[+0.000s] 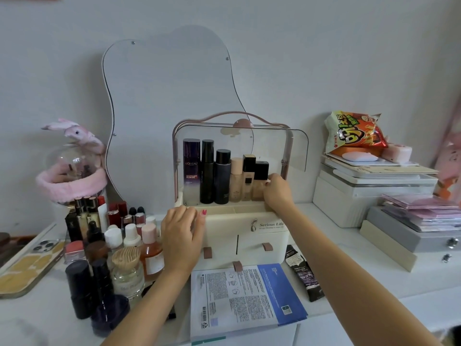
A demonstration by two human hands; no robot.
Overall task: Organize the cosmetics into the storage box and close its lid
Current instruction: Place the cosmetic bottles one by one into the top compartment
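A cream storage box [262, 236] with a pink handle stands mid-table, its clear lid [294, 151] swung up and open. Several bottles stand in a row inside, from a tall purple bottle [191, 171] at the left to a beige foundation bottle [259, 181] with a black cap at the right. My right hand [278, 193] reaches into the box and its fingers close around that foundation bottle. My left hand [183, 236] rests flat on the box's front left corner. A crowd of loose cosmetics [112, 245] stands left of the box.
A blue-and-white sheet mask packet [244, 300] lies in front of the box, a dark sachet [304, 275] to its right. A wavy mirror [162, 96] leans on the wall behind. White boxes, a snack bag [354, 133] and pink packets stack at right. A phone [30, 265] lies far left.
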